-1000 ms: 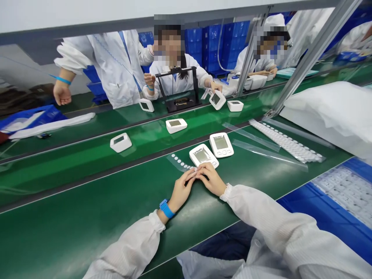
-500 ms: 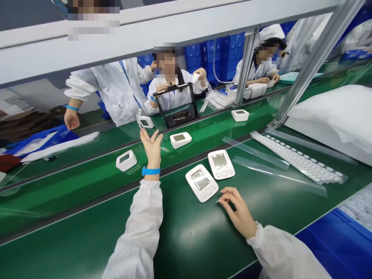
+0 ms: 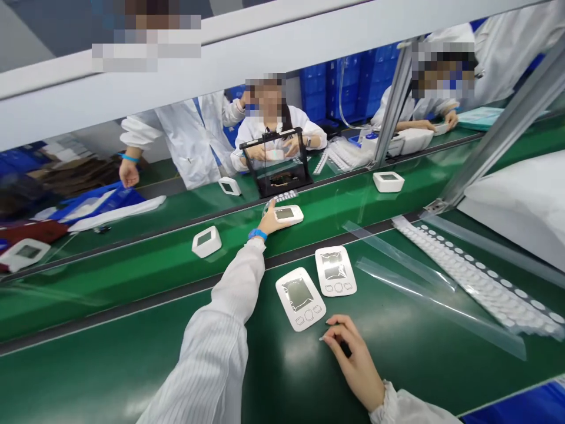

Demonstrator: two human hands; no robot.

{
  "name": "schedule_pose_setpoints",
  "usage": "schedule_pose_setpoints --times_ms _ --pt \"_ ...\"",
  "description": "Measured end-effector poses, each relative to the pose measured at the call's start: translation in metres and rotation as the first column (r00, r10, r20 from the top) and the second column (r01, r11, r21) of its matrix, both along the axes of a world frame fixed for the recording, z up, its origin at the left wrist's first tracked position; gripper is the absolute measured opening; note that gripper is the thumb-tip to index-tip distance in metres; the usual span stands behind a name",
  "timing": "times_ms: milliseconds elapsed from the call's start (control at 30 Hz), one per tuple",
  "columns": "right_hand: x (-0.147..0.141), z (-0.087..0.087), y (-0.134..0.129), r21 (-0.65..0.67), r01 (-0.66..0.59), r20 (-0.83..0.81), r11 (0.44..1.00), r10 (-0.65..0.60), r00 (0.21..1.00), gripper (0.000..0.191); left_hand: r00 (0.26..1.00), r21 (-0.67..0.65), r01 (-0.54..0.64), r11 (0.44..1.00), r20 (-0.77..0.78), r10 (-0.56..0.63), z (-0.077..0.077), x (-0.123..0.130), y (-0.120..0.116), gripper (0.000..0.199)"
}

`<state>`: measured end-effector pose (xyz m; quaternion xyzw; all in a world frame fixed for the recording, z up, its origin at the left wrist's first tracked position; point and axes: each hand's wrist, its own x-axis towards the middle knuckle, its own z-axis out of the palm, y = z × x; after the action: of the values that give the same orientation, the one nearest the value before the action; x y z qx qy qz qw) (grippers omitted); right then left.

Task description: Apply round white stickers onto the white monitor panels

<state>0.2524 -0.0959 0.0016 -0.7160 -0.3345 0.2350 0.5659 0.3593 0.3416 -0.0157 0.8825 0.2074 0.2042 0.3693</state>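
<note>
My left hand (image 3: 267, 225) reaches over the green conveyor and grips the left end of a white blood pressure monitor (image 3: 291, 217), thumb in front and fingers behind. On the near green surface lie two more such monitors, one (image 3: 301, 300) closer to me and one (image 3: 335, 271) just beyond it to the right. Both have grey screens under clear film and button outlines below. My right hand (image 3: 353, 359) hovers at the near monitor's lower right, thumb and forefinger curled together. Whether something small sits between those fingertips is unclear.
Other monitors stand on the conveyor, left (image 3: 206, 241) and right (image 3: 388, 182). Clear plastic strips (image 3: 441, 306) and a sheet of white round stickers (image 3: 481, 274) lie at right. A metal post (image 3: 489, 123) rises there. Co-workers sit across, behind a black frame (image 3: 282, 162).
My left hand has moved right and down from open air above the belt onto the monitor and closed on it. My right hand keeps its curled pose. The view has shifted slightly.
</note>
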Motion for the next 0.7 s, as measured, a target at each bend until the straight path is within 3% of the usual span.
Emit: schedule_pose_setpoints --times_ms 133,233,367,467,567,633,700 --pt "0.001 0.001 0.000 0.058 -0.008 0.028 0.998 0.006 1.000 0.025 0.999 0.020 0.040 0.999 -0.031 -0.040 0.028 -0.008 -0.006 0.129" --pt "0.001 0.001 0.000 0.077 -0.010 0.006 0.997 0.010 1.000 0.026 0.998 0.054 0.059 0.997 -0.009 -0.058 0.058 -0.051 -0.012 0.127" --pt "-0.002 -0.002 0.000 0.100 -0.051 -0.034 0.994 0.055 0.998 0.026 0.999 0.055 0.019 0.998 0.046 -0.021 0.109 -0.170 -0.022 0.126" --pt "-0.002 -0.005 0.002 0.127 -0.079 -0.033 0.989 0.083 0.996 0.026 0.997 0.074 -0.058 0.996 0.046 0.054 0.139 -0.275 -0.051 0.126" --pt "0.006 -0.004 0.009 0.118 -0.083 -0.010 0.990 0.085 0.996 0.025 0.993 0.045 -0.088 0.995 -0.074 0.091 0.140 -0.352 -0.098 0.128" --pt "0.015 0.000 0.018 0.088 -0.107 0.032 0.990 0.105 0.994 0.023 0.987 0.000 -0.079 0.997 -0.142 0.078 0.122 -0.379 -0.130 0.126" --pt "0.025 0.006 0.031 0.037 -0.171 0.124 0.985 0.165 0.978 0.019 0.981 -0.034 -0.041 0.999 -0.191 0.034 0.097 -0.387 -0.154 0.125"
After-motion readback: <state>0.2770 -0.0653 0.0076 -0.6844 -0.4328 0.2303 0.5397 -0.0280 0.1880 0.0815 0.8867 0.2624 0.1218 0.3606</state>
